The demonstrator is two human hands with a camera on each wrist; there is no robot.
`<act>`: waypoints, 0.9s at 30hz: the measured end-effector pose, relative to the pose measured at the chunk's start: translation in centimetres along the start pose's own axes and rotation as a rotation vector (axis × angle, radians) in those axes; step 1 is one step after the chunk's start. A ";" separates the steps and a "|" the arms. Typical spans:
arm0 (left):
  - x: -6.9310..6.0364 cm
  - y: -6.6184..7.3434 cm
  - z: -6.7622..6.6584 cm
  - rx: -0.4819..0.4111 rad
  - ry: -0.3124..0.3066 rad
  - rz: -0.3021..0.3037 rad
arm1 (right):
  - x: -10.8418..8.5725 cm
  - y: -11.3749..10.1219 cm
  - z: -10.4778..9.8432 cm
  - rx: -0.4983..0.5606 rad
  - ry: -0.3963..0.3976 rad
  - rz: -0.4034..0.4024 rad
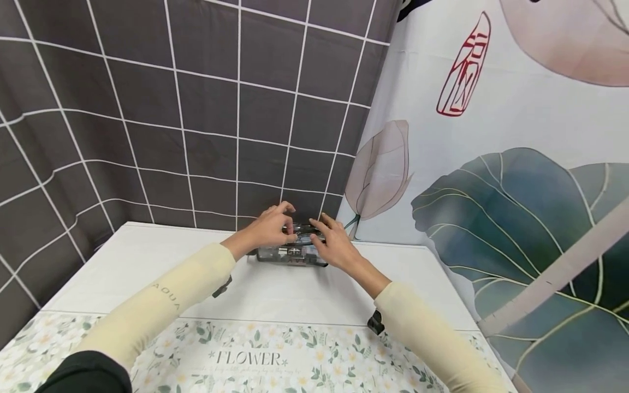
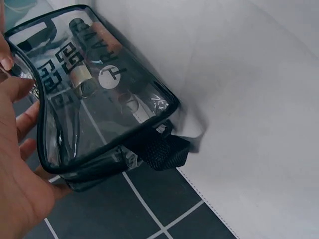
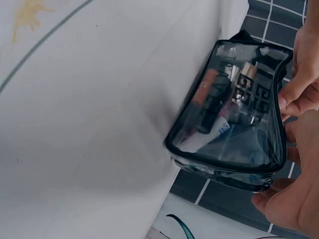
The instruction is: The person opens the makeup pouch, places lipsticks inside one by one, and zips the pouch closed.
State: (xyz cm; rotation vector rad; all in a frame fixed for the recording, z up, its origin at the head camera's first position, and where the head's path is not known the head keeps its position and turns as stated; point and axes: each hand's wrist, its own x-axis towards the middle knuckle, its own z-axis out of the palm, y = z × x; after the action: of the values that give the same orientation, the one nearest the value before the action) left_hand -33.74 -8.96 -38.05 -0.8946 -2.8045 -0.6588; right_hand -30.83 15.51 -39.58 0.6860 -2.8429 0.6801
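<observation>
A clear toiletry bag [image 1: 282, 255] with black piping stands on the white tabletop near the back edge. Dark lettering and a square pattern mark its front, and small tubes and bottles [image 3: 214, 114] show through the plastic. With the thumb and fingers, my left hand [image 1: 269, 226] grips the top edge on the bag's left. At the right part of the same edge, my right hand [image 1: 336, 246] holds on, thumb in front and fingers behind. A black strap tab [image 2: 162, 149] sticks out from one end. Some fingertips are hidden behind the bag.
A dark curtain with white grid lines [image 1: 211, 109] hangs behind the table. To the right hangs a white cloth with leaf and flower prints [image 1: 491, 218]. A floral mat lettered FLOWER [image 1: 250, 357] covers the front of the white table [image 1: 147, 262].
</observation>
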 end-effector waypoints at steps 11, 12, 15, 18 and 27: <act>0.2 0.8 0.1 -0.022 -0.017 -0.011 | -0.2 -0.4 1.3 0.021 -0.058 0.059; 0.2 0.8 0.1 -0.014 -0.021 -0.018 | -0.3 -0.5 1.4 0.027 -0.064 0.068; 0.3 0.9 0.2 0.011 -0.034 -0.048 | -0.3 -0.7 1.4 0.043 -0.074 0.086; 0.6 0.7 0.3 0.026 -0.046 -0.073 | -0.3 -0.8 1.5 0.038 -0.082 0.097; 1.2 1.1 -0.4 0.015 -0.064 -0.105 | -0.3 -1.3 1.4 0.003 -0.114 0.119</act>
State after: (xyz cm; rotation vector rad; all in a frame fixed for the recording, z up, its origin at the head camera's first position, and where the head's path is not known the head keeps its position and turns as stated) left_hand -34.07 -7.70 -36.99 -0.7844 -2.9258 -0.6333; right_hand -29.98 13.92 -40.33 0.5778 -3.0076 0.6840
